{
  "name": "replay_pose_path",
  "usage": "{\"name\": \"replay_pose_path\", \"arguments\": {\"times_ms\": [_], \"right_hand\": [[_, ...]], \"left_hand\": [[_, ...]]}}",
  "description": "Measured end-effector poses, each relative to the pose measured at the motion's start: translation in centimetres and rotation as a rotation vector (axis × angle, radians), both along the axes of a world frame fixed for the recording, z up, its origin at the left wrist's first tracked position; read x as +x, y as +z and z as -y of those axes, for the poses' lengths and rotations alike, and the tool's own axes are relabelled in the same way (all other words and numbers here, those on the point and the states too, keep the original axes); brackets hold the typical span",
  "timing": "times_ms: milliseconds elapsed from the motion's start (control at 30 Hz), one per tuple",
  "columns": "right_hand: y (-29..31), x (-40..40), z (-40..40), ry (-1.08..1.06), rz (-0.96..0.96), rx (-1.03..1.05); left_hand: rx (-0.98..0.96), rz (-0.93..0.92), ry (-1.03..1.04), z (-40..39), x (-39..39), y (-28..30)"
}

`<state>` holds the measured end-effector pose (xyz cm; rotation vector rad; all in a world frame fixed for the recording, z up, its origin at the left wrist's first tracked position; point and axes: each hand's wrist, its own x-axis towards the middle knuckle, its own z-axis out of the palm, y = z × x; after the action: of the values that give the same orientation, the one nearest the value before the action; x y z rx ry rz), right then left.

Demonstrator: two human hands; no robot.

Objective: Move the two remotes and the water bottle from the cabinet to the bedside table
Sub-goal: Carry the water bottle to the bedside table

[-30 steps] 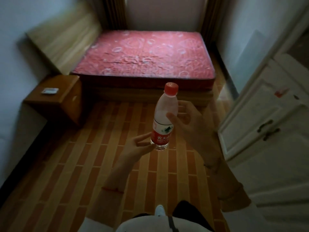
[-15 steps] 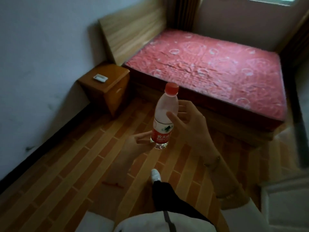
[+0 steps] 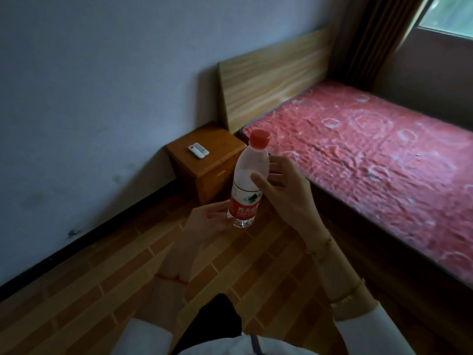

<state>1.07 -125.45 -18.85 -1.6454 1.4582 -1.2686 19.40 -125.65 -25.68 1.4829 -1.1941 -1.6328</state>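
The water bottle is held upright between both hands: the fingers of the right hand are curled round its upper body, while the left hand pinches it near the base. At about eleven o'clock from the bottle, well apart, stands the bedside bench, on which two remotes already lie side by side. The carrying step is judged to be in hand. Next, the bench must be approached and the bottle set down upright on a bare part beside the remotes.
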Motion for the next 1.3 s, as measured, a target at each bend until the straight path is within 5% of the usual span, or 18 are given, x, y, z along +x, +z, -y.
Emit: {"name": "replay_pose_path", "arguments": {"times_ms": [600,1300], "right_hand": [[-1.8,1.5,35.9,0.169,-0.055,0.025],[-6.7,3.7,72.2,0.483,-0.103,0.140]], "left_hand": [[-0.052,0.121,0.120,33.9,0.8,-3.7],[0.173,0.080,0.316,65.3,1.6,-7.9]]}}
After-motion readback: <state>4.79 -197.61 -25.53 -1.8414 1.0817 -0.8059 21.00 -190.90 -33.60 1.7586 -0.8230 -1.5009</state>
